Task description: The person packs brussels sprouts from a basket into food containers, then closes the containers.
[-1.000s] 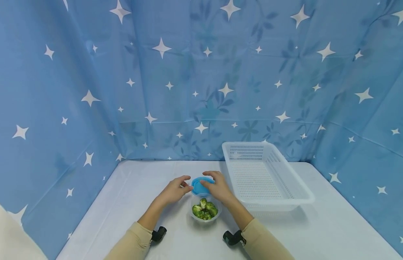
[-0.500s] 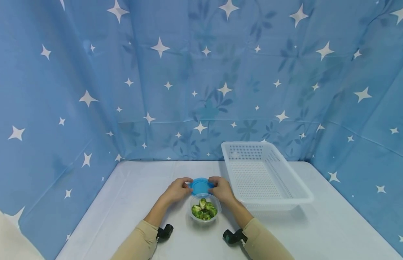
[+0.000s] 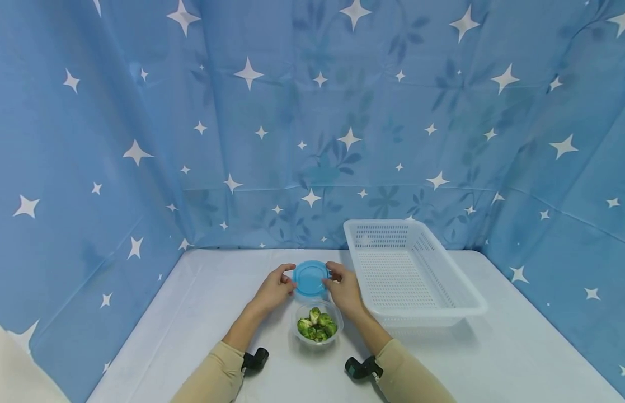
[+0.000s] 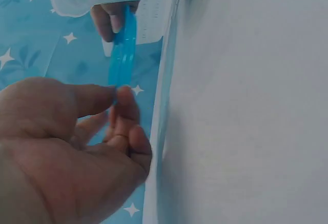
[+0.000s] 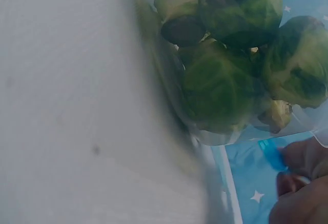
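A round blue lid (image 3: 310,279) is held between my two hands, just behind a clear plastic tub (image 3: 317,342). My left hand (image 3: 273,289) pinches the lid's left edge between thumb and fingers; the left wrist view shows this grip on the blue lid (image 4: 122,60) edge-on, off the table. On the opposite edge, my right hand (image 3: 345,290) pinches it too. Several Brussels sprouts (image 3: 317,324) lie in the uncovered tub, and they fill much of the right wrist view, where the right hand (image 5: 307,178) shows only in the lower right corner.
A white perforated plastic basket (image 3: 400,274) stands on the white-covered table (image 3: 216,313) to the right of the hands. A blue curtain (image 3: 312,123) with white stars encloses the back and both sides. Each wrist carries a small black camera (image 3: 255,359).
Both hands came in to the lid's sides and took hold of its edges. Since then the lid has risen and tilted, its face turning more toward the head view. The tub has stayed put.
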### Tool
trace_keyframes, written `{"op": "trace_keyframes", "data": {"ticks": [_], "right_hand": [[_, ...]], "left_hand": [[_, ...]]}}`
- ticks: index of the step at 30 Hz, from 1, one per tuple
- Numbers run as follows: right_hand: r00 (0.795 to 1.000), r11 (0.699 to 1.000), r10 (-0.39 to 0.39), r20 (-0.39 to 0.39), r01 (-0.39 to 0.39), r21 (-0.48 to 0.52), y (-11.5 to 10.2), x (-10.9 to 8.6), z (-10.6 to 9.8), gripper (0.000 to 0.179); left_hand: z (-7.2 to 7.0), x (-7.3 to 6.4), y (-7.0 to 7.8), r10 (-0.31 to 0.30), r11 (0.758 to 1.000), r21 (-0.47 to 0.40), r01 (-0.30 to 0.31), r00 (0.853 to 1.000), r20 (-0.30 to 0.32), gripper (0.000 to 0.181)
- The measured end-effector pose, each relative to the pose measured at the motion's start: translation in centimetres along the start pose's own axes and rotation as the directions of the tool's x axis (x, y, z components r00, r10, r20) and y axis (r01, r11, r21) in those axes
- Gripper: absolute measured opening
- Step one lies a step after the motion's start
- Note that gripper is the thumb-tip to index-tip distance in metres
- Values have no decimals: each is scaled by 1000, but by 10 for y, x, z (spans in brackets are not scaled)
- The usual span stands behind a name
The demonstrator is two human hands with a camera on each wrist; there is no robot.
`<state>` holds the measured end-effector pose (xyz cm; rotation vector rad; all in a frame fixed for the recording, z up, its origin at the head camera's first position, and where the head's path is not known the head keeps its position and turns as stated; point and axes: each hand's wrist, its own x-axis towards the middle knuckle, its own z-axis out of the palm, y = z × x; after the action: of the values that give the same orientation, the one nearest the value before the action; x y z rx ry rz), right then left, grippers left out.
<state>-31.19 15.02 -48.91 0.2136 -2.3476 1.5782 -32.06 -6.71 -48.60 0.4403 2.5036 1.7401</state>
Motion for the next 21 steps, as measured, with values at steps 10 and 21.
{"op": "trace_keyframes", "data": {"ticks": [10, 21], "right_hand": [[962, 952, -254, 100, 267, -150, -16, -3, -2, 54], [932, 906, -231, 279, 311, -287, -49, -19, -10, 60]], "left_hand": [[-7, -7, 18, 15, 989, -149, -23, 998, -58, 48], [-38, -27, 25, 50, 996, -86, -37, 987, 156, 54]]}}
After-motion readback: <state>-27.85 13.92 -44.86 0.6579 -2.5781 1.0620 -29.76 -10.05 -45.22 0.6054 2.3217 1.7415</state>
